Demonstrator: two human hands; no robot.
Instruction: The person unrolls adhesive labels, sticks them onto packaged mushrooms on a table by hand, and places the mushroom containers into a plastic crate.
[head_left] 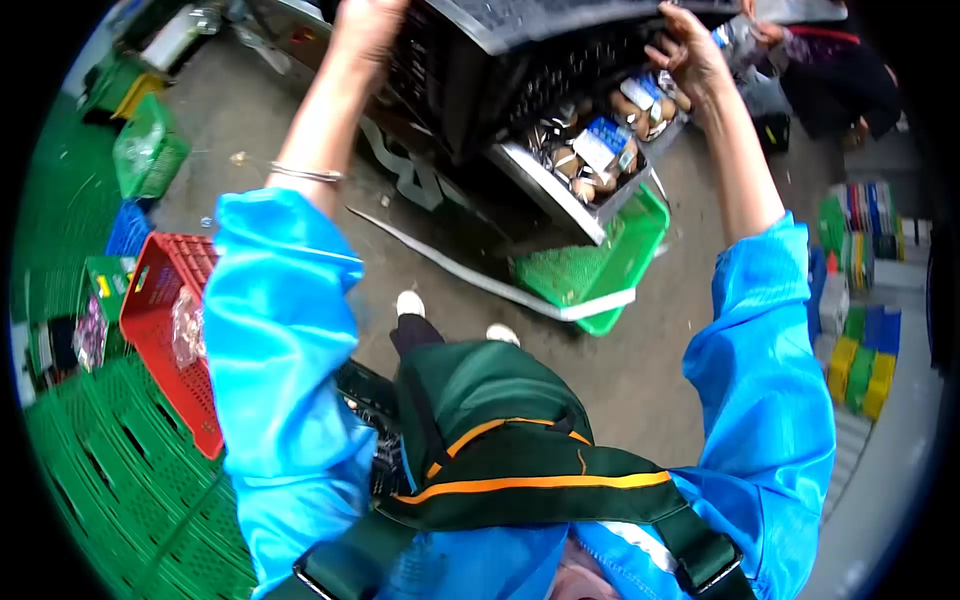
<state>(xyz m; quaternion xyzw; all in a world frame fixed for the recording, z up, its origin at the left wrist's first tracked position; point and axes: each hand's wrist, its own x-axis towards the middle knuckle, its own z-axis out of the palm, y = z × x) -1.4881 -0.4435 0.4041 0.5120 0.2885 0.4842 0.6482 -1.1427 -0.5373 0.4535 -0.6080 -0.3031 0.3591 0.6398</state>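
Observation:
A black plastic crate (570, 75) hangs tilted at the top of the view. My left hand (368, 28) is closed at its left side, the fingers mostly hidden. My right hand (690, 55) has its curled fingers at the crate's right edge. Under and beside the crate, a bin at the end of a metal chute holds several clear packs of round brown produce (596, 150) with blue-and-white labels. Below that bin, a green basket (640, 235) stands tilted near the floor.
A red crate (165, 320) with clear bags stands at left, beside green pallets (120, 470). A pale curved strip (470, 275) crosses in front of my feet. Another person (830, 75) is at the upper right. Coloured stacked crates (862, 365) line the right side.

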